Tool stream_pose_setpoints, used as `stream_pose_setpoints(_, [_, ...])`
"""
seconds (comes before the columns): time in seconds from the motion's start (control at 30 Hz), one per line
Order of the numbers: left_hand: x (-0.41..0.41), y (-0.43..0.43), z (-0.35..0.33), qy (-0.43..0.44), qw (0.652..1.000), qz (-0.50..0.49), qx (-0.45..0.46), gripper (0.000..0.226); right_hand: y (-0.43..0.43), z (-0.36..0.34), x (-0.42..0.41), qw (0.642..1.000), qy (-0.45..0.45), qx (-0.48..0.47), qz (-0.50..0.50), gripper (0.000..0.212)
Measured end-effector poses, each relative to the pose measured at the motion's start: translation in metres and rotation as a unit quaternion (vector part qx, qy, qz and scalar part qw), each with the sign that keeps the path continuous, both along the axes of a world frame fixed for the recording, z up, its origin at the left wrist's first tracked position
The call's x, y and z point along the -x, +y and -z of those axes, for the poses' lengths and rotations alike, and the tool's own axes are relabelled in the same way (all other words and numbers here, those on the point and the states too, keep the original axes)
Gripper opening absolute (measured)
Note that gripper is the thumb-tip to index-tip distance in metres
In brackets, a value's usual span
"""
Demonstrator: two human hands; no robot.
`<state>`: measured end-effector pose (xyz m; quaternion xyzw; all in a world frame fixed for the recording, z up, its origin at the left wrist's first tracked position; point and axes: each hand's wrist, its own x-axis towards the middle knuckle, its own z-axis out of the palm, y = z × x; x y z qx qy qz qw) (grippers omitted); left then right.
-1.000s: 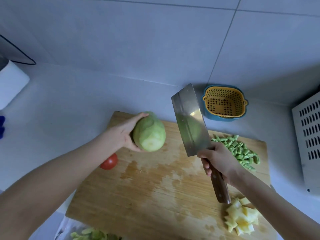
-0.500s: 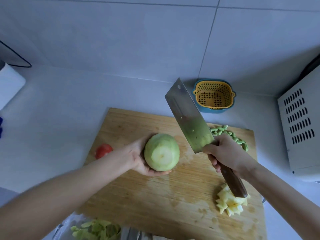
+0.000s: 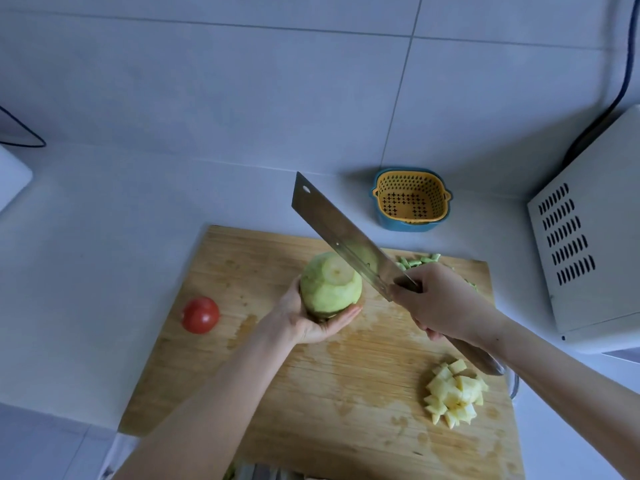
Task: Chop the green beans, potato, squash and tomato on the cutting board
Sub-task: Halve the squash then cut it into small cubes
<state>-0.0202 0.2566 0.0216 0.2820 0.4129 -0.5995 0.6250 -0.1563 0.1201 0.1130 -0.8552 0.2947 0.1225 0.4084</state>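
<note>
Squash [image 3: 329, 291] in left grip [image 3: 308, 325], cleaver [image 3: 332, 223] alongside

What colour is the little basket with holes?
Yellow basket, sitting in a blue bowl; head view.

A yellow perforated basket [image 3: 411, 199] sits nested in a blue bowl [image 3: 403, 226] on the white counter [image 3: 104, 237], right of centre in the upper half of the frame. At the right edge stands a white appliance [image 3: 588, 258] with rows of vent slots. A dark cable [image 3: 620, 91] runs down the tiled wall [image 3: 242, 81] behind it. At the left edge lies a white object [image 3: 12, 178], cut off by the frame, with a thin dark wire [image 3: 24, 140] looping above it.
</note>
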Motion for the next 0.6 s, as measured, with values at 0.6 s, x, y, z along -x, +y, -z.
stream_pose_setpoints(0.6, [0.010,0.016,-0.006,-0.804,0.486,0.211,-0.270,0.041,0.027,-0.010,0.007,0.986,0.049,0.147,-0.058,0.032])
